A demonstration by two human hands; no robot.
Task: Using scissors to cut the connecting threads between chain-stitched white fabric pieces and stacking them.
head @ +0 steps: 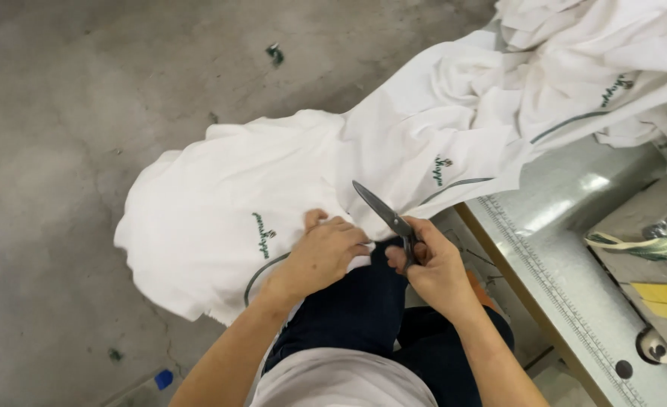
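The right hand's fingers (412, 252) are curling tight around the handles of a pair of dark metal scissors (384, 213), whose slim blades are lying nearly together and pointing up and left over the cloth. The right hand (435, 267) is hovering above the person's lap, just beside the left hand (324, 252), whose fingers are bunching closed on a fold of the soft white cotton garment with thin grey piping and small green embroidered marks (220, 211).

The garment is draping over the knees in dark blue trousers (363, 309) and is sagging towards the rough grey concrete floor (70, 113); its upper part is trailing up and right onto the near left corner of the smooth grey metal bench (567, 249), joining a rumpled heap of similar white cloth along the bench's far edge. A ruled strip is running along the bench's left edge. A grey machine housing with yellow labels (650, 256) is sitting at the bench's right side. Small green scraps are lying scattered on the floor.
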